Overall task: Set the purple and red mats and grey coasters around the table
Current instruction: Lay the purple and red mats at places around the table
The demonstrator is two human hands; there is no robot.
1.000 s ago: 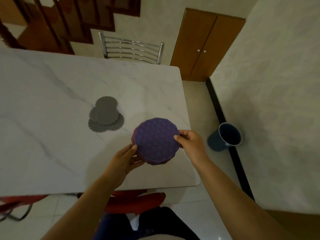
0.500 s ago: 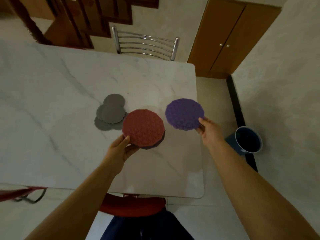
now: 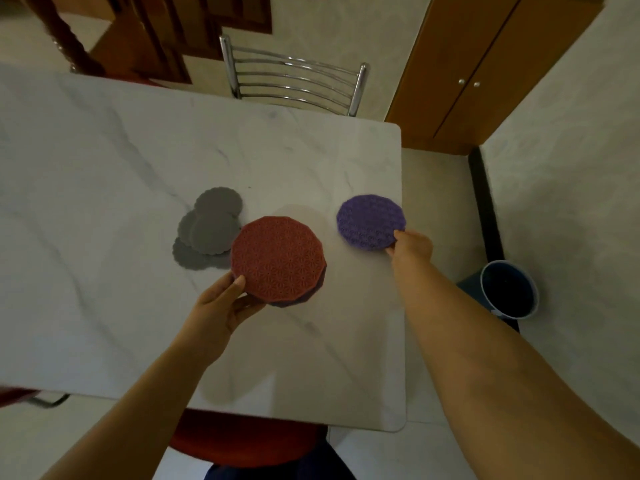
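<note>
- Where the white marble-patterned rectangular table (image 3: 104, 168) ends on its right side, a purple polygonal lattice-patterned mat (image 3: 370, 223) has its rim right at that edge. Cannot tell whether it lies flat or is just off the surface.
- The right hand (image 3: 412, 245) pinches this mat's near rim, fingers closed on it.
- The left hand (image 3: 218, 306) grips the near-left rim of a stack with the thumb on top. A red polygonal lattice-patterned mat (image 3: 277, 259) is uppermost, and a second purple mat (image 3: 313, 292) shows only as a sliver beneath.
- The stack overlaps the grey scallop-edged round coasters (image 3: 211, 230), which lie heaped on the table just to its left.
- Open surface: broad bare marble to the left, at the far end, and toward the near edge.
- Edges: a chrome slat-backed chair (image 3: 294, 84) stands at the far side and a red chair seat (image 3: 242, 441) is tucked under the near side. On the floor to the right are a dark blue round bucket (image 3: 509, 289) and a brown wooden double-door cabinet (image 3: 467, 64).
- Counts: 2 purple mats visible, 1 red mat, at least 4 coasters (overlap hides any more), 2 chairs, 1 bucket.
</note>
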